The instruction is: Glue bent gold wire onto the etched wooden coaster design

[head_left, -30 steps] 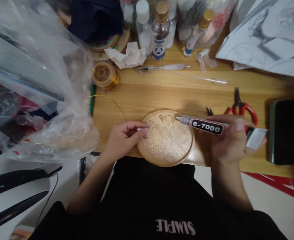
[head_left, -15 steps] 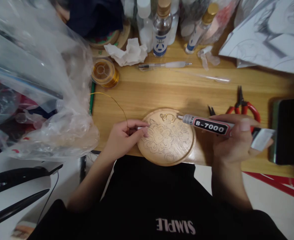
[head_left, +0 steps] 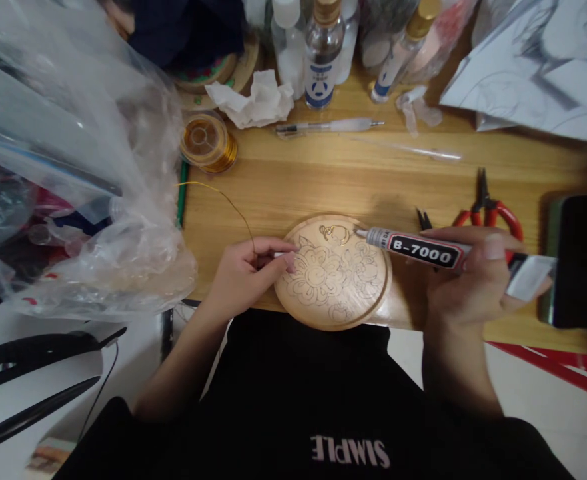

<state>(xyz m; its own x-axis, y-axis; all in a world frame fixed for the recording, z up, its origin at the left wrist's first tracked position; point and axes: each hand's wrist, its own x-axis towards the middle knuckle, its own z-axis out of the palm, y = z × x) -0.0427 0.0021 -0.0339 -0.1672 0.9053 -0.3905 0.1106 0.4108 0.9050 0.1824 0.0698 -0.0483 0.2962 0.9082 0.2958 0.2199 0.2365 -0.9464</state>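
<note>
My right hand point(head_left: 473, 280) grips a B-7000 glue tube point(head_left: 426, 252), tilted so its thin nozzle points left at the upper right part of a round wooden disc point(head_left: 343, 293). The nozzle tip is close to gold wire outlines point(head_left: 337, 235) on the disc; whether it touches cannot be told. Pencilled flowers cover the rest of the disc. My left hand point(head_left: 250, 273) is closed at the disc's left edge, pinching a small white piece point(head_left: 278, 254), mostly hidden by the fingers. A gold wire point(head_left: 223, 195) runs down to this hand's index finger.
A spool of gold wire point(head_left: 208, 142) stands behind my left hand. Red-handled pliers point(head_left: 496, 210) and a dark phone point(head_left: 580, 263) lie right. Bottles point(head_left: 320, 73), crumpled tissue point(head_left: 253, 103) and a pen point(head_left: 333, 125) line the back. Plastic bags point(head_left: 138, 200) crowd the left.
The glue tube and my right hand have shifted very slightly right. My left hand and the disc hold almost the same position; the view has moved a little.
</note>
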